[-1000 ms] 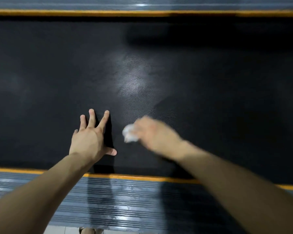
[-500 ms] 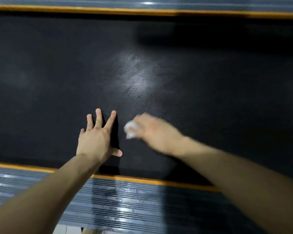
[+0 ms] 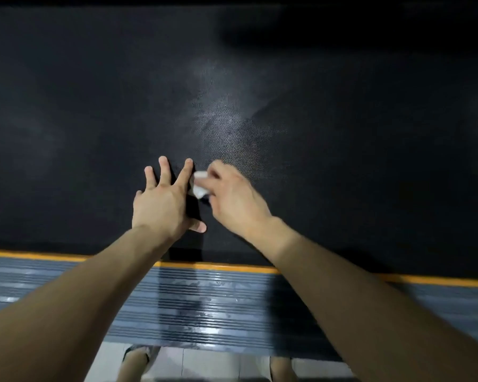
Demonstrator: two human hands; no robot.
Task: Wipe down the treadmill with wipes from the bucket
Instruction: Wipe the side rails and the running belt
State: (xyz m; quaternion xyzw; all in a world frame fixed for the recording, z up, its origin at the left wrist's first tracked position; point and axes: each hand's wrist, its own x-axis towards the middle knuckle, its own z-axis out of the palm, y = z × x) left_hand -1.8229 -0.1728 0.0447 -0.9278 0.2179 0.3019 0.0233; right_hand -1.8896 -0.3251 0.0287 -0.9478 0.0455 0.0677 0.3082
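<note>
The treadmill's black textured belt (image 3: 260, 92) fills most of the view. My left hand (image 3: 163, 202) lies flat on the belt with its fingers spread and straight. Just to its right, my right hand (image 3: 232, 197) grips a crumpled white wipe (image 3: 199, 186) and holds it against the belt, close beside my left index finger. Most of the wipe is hidden under the fingers. The bucket is out of view.
A grey ribbed side rail (image 3: 204, 307) with an orange stripe (image 3: 232, 267) runs along the belt's near edge. Below it shows a pale tiled floor (image 3: 218, 365) with my feet (image 3: 138, 359).
My right hand has slid the wipe left until it sits next to my left index finger. The view has tilted down, so the far rail has left the frame and the floor shows.
</note>
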